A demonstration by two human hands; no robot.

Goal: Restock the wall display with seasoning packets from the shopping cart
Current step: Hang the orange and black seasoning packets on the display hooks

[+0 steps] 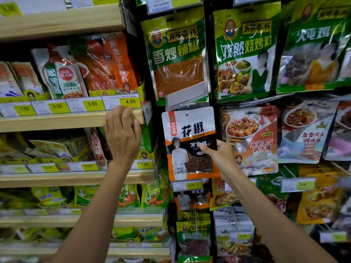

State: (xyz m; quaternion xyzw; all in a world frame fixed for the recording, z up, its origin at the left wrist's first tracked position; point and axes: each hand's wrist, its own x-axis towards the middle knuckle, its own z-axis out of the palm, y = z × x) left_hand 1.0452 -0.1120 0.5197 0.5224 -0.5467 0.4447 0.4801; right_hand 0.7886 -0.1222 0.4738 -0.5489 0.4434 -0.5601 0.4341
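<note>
My right hand (218, 154) pinches a white, orange and black peppercorn packet (187, 133) by its right edge, thumb on the front. The packet is upright against the wall display, its hang hole just below an empty clear label flap (187, 95). My left hand (122, 133) is raised with relaxed fingers, its fingertips touching the front edge of a wooden shelf (72, 122) to the left of the packet. It holds nothing. The shopping cart is out of view.
Green seasoning packets (178, 57) hang above; a tofu-sauce packet (250, 139) hangs right of the held one. More peppercorn packets (191, 198) hang below a 6.00 price tag (187, 186). Wooden shelves on the left hold upright pouches behind yellow price labels (121, 103).
</note>
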